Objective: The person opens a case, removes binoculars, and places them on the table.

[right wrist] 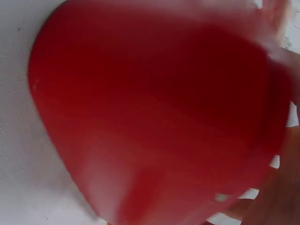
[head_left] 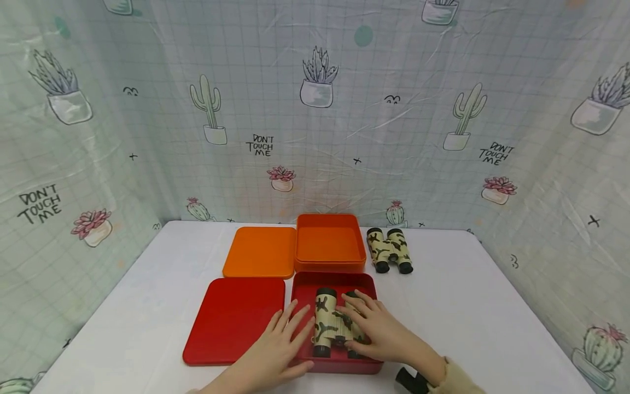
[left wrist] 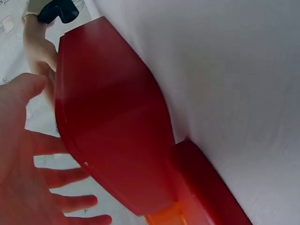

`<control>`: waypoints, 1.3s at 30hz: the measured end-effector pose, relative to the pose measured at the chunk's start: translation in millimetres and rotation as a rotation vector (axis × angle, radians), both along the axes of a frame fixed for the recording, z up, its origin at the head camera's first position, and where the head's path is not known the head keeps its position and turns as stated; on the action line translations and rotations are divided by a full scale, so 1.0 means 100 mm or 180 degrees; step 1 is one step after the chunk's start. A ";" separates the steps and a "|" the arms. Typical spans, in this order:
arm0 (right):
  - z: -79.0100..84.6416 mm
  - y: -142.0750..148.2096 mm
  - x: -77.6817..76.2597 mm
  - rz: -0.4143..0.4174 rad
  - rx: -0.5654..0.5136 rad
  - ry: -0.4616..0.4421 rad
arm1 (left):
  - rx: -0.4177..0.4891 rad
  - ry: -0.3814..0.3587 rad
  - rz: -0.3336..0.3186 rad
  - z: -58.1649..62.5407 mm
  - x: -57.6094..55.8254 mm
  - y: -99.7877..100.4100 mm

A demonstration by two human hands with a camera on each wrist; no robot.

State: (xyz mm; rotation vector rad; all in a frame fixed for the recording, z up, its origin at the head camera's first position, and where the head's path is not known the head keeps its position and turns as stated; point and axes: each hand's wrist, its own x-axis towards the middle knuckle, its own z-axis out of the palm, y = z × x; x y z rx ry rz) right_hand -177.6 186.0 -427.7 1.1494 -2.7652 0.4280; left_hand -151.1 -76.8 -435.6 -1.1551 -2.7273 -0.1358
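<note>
Camouflage-patterned binoculars (head_left: 325, 325) with black ends lie inside a red box (head_left: 300, 284). My left hand (head_left: 275, 350), fingers spread, reaches over the box's left side beside the left barrel. Over the right barrel, my right hand (head_left: 379, 331) rests with fingers extended and partly covers it. In the left wrist view, the left hand (left wrist: 28, 159) has its fingers apart along the rim of the red box (left wrist: 112, 108). The right wrist view is blurred; the outer wall of the red box (right wrist: 150, 108) fills most of it, and fingers (right wrist: 262, 187) show past its rim.
A red lid (head_left: 236, 323) lies left of the red box. Behind stand an orange box (head_left: 330, 241) and, beside it, an orange lid (head_left: 261, 251). Second camouflage binoculars (head_left: 390, 251) lie at the back right. A patterned curtain (head_left: 344, 137) surrounds the white table (head_left: 458, 312).
</note>
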 end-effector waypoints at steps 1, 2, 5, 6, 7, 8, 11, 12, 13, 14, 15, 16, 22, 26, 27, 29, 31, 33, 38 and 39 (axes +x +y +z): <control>-0.02 -0.01 -0.02 0.0024 0.0066 0.0024 | -0.0030 0.0021 0.0007 -0.01 0.00 0.00; -0.04 -0.02 -0.03 0.0037 0.0140 0.0045 | -0.0063 0.0042 0.0014 -0.03 -0.01 0.01; -0.09 -0.03 -0.07 0.0057 0.0321 0.0063 | -0.0135 0.0186 0.0005 -0.07 -0.03 0.03; -0.11 -0.04 -0.08 0.0061 0.0359 0.0067 | -0.0142 0.0247 -0.0008 -0.09 -0.03 0.04; -0.13 -0.04 -0.09 0.0062 0.0402 0.0077 | -0.0149 0.0300 -0.0014 -0.10 -0.03 0.05; -0.16 -0.04 -0.10 0.0061 0.0429 0.0101 | -0.0156 0.0332 -0.0012 -0.11 -0.04 0.06; -0.21 -0.04 -0.13 0.0085 0.0420 0.0182 | -0.0139 0.0379 -0.0002 -0.13 -0.04 0.07; -0.23 -0.05 -0.14 0.0090 0.0424 0.0203 | -0.0135 0.0369 0.0006 -0.13 -0.04 0.07; -0.24 -0.05 -0.14 0.0091 0.0428 0.0210 | -0.0135 0.0365 0.0019 -0.14 -0.04 0.07; -0.24 -0.06 -0.14 0.0088 0.0424 0.0204 | -0.0125 0.0349 0.0031 -0.14 -0.04 0.07; -0.24 -0.06 -0.14 0.0086 0.0419 0.0188 | -0.0121 0.0332 0.0047 -0.14 -0.04 0.07; -0.24 -0.07 -0.14 0.0078 0.0426 0.0170 | -0.0119 0.0309 0.0065 -0.14 -0.04 0.06; -0.22 -0.09 -0.15 0.0085 0.0457 0.0144 | -0.0120 0.0079 0.0166 -0.14 -0.04 0.05; -0.22 -0.10 -0.16 0.0111 0.0443 0.0218 | -0.0175 -0.0038 0.0223 -0.13 -0.04 0.04; -0.22 -0.10 -0.17 0.0107 0.0443 0.0230 | -0.0197 -0.0078 0.0244 -0.13 -0.05 0.04; -0.23 -0.11 -0.17 0.0105 0.0429 0.0263 | -0.0232 -0.0161 0.0280 -0.13 -0.05 0.04; -0.23 -0.11 -0.17 0.0091 0.0411 0.0289 | -0.0260 -0.0259 0.0310 -0.12 -0.06 0.05; -0.24 -0.11 -0.17 0.0090 0.0380 0.0351 | -0.0267 -0.0343 0.0331 -0.11 -0.07 0.05; -0.25 -0.12 -0.17 0.0153 0.0278 0.0477 | -0.0264 -0.0422 0.0340 -0.12 -0.07 0.05; -0.24 -0.12 -0.17 0.0167 0.0262 0.0497 | -0.0262 -0.0423 0.0340 -0.12 -0.07 0.05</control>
